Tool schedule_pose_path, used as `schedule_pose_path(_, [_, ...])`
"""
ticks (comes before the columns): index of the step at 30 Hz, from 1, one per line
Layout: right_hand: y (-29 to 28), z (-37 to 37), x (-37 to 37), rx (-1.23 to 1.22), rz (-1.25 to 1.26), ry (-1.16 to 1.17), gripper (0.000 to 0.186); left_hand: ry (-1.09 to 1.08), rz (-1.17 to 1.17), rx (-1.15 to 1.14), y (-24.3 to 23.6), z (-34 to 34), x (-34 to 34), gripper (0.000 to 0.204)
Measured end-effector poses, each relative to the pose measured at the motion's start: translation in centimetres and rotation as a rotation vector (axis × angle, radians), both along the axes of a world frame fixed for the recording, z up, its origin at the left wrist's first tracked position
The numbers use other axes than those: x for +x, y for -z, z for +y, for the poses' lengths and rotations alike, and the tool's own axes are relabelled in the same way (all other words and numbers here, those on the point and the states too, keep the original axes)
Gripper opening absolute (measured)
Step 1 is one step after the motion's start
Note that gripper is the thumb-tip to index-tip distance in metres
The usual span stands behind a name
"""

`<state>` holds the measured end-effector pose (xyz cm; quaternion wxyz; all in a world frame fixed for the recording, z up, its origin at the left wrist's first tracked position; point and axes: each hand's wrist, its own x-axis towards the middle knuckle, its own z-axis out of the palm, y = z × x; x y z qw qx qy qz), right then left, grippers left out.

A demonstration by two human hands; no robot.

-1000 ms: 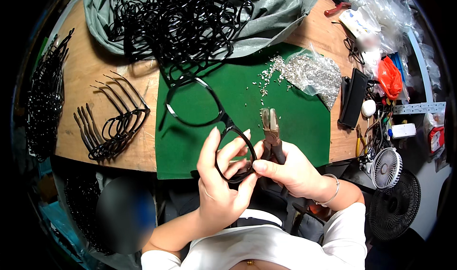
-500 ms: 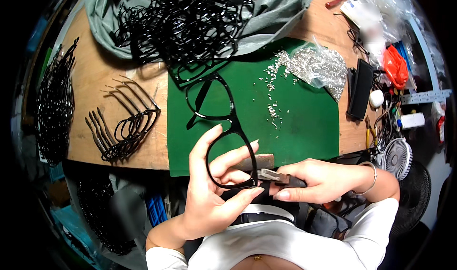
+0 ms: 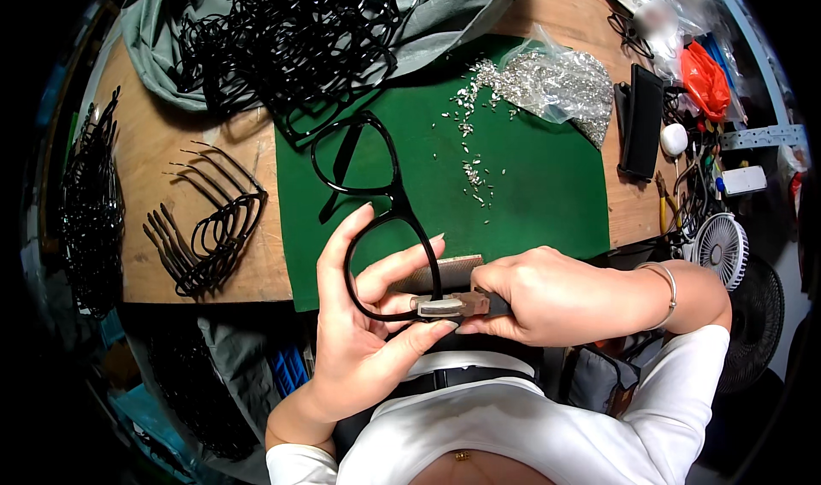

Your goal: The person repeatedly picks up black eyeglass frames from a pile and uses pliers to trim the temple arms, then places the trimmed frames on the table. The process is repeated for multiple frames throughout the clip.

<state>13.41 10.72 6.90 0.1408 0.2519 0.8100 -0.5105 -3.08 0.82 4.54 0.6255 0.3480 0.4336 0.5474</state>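
My left hand (image 3: 355, 340) holds black glasses frames (image 3: 398, 201) by the nearer lens rim, with fingers around it; the far rim extends over the green mat (image 3: 539, 211). My right hand (image 3: 552, 301), with a bracelet at the wrist, grips pliers (image 3: 453, 305) lying sideways, their jaws at the lower outer end of the nearer rim; whether they clamp it I cannot tell. A flat metal piece (image 3: 457, 265) lies at the mat's front edge behind the pliers. Small silvery parts (image 3: 473, 173) are scattered beyond, beside a clear bag (image 3: 547, 87) of them.
A grey-green cloth (image 3: 462, 6) holds heaped black frames (image 3: 274, 40). More frames lie on the wooden table (image 3: 141, 160) at left, stacked (image 3: 222, 228) and bundled (image 3: 90, 203). At right are a black case (image 3: 637, 121), red bag (image 3: 705, 79), yellow-handled pliers (image 3: 663, 203) and fans (image 3: 718, 250).
The pliers, upright one second ago, have turned sideways and moved to the rim. My right wrist has swung rightward and up. The view has shifted, with surroundings appearing higher.
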Motion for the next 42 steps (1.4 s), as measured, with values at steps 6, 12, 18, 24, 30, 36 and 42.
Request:
schedule_pose_path(6, [0.6, 1.0, 0.6, -0.217, 0.038, 0.046, 0.038, 0.006, 0.078, -0.053, 0.0, 0.2, -0.2, 0.082])
schedule_pose_path(12, [4.2, 0.7, 2.4, -0.019, 0.045, 0.144, 0.034, -0.031, 0.144, -0.07, 0.6, 0.6, 0.3, 0.083])
schedule_pose_path(18, [6.5, 3.1, 4.2, 0.392, 0.066, 0.408, 0.012, -0.093, 0.094, 0.122, 4.1, -3.1, 0.2, 0.073])
schedule_pose_path(24, [9.2, 3.6, 3.4, 0.59, 0.03, 0.428, 0.015, -0.101, -0.072, -0.206, 3.0, -3.0, 2.0, 0.082])
schedule_pose_path(30, [9.2, 3.6, 2.5, 0.683, -0.049, 0.364, 0.015, -0.02, -0.383, -0.317, 3.6, -2.9, 1.7, 0.033])
schedule_pose_path(36, [4.9, 0.4, 0.6, 0.084, 0.276, 0.522, 0.015, -0.162, -0.042, -0.221, 4.5, -3.2, 3.5, 0.034])
schedule_pose_path(42, [5.0, -1.7, -1.5, -0.299, 0.363, 0.759, 0.016, -0.097, 0.089, -0.092, 4.5, -2.8, 3.9, 0.05])
